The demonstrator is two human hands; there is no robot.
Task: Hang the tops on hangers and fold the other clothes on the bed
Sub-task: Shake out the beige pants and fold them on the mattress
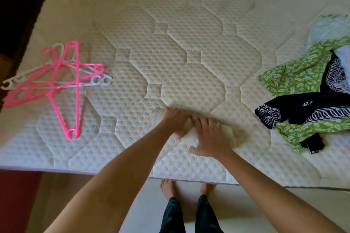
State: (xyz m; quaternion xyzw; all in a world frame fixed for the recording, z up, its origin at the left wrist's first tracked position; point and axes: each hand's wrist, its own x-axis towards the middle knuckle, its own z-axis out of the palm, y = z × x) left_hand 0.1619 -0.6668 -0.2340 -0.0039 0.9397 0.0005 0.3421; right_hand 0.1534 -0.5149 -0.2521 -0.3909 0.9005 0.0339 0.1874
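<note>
A small white folded garment lies on the mattress near its front edge, hard to tell apart from the quilted cover. My left hand presses down on it with the fingers stretched forward. Just to the right, my right hand lies flat on the same garment with its fingers spread. A heap of clothes sits at the right: a green leaf-print piece, a dark navy piece with white patterns and a pale blue one. Pink hangers and white hangers lie tangled at the left.
The mattress front edge runs just before my bare feet on a pale floor. A dark gap borders the bed's left side. A red surface shows at the lower left.
</note>
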